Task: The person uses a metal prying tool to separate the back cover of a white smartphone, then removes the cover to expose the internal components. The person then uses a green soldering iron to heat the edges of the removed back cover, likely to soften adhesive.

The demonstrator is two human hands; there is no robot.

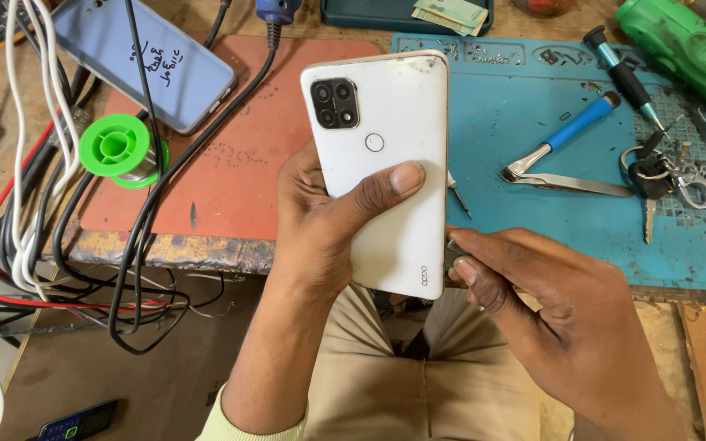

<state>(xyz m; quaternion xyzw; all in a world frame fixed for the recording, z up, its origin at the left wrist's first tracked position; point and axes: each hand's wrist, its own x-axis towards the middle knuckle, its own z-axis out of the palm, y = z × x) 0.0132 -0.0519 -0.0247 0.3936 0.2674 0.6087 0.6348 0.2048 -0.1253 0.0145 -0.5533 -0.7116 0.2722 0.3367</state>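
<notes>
— Two hands, one phone: which of them actually carries the white phone (386, 163)?

— Only the left hand (320, 220) does. Its grip is clamped on the phone, thumb across the back, the other fingers hidden behind. The phone is off the tabletop (206, 249), held just above its near edge, back cover facing up at the camera.

— How does its long axis run?

— Nearly upright in the view, leaning slightly: camera block toward the far edge, bottom end toward the person's lap.

— And the right hand (549, 310)?

— It comes in from the right, fingertips pinched together on a small dark tool (453, 249), too little showing to tell which kind. That tool meets the phone's right long edge near the lower corner, so the contact point lies directly left of the right hand's grip, below the left thumb.

— What lies nearby?

— Beyond the right hand, on the blue mat (525, 122), lie a pair of tweezers (565, 181) and a blue-handled screwdriver (578, 124), both well apart from either hand
</notes>
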